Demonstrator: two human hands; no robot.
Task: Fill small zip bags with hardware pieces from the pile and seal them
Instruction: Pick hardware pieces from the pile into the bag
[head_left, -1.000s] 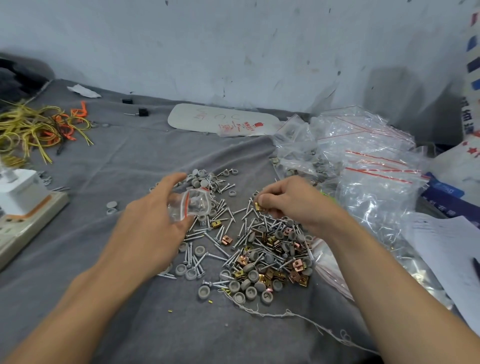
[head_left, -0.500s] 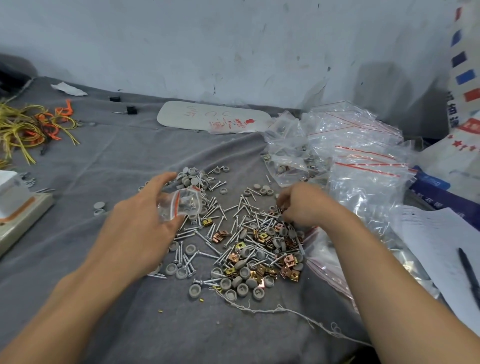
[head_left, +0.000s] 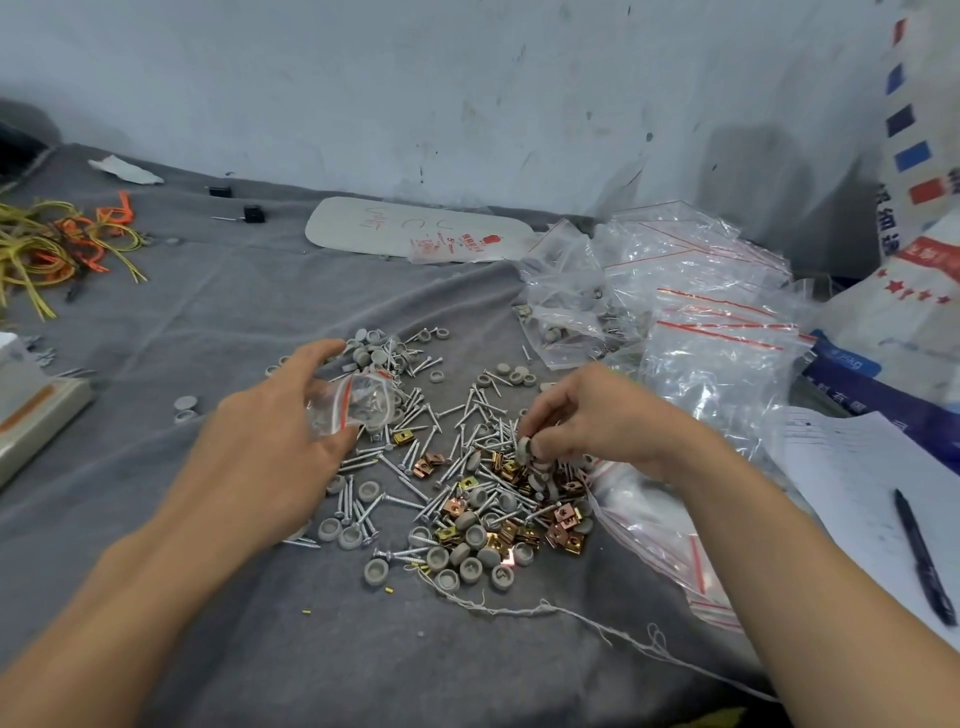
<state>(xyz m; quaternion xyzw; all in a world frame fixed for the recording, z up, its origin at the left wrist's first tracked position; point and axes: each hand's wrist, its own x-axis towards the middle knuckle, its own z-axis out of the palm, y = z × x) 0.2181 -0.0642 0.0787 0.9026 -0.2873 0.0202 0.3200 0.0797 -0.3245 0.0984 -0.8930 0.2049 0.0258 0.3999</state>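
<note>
A pile of hardware (head_left: 467, 483) lies on the grey cloth: screws, grey round caps and gold and copper clips. My left hand (head_left: 270, 441) holds a small clear zip bag (head_left: 353, 402) with a red strip, its mouth facing right, some pieces inside. My right hand (head_left: 597, 415) is over the right side of the pile, its fingertips pinching a grey cap (head_left: 524, 449).
A heap of clear zip bags (head_left: 701, 312) fills the right, some holding parts. Paper and a pen (head_left: 922, 556) lie at far right. Yellow and orange ties (head_left: 57, 244) sit at the left, a white device (head_left: 31, 410) at the left edge, a white string (head_left: 545, 610) in front.
My right hand moved from the pile's far right edge down to its middle right and now pinches a grey cap. The left hand keeps hold of the bag.
</note>
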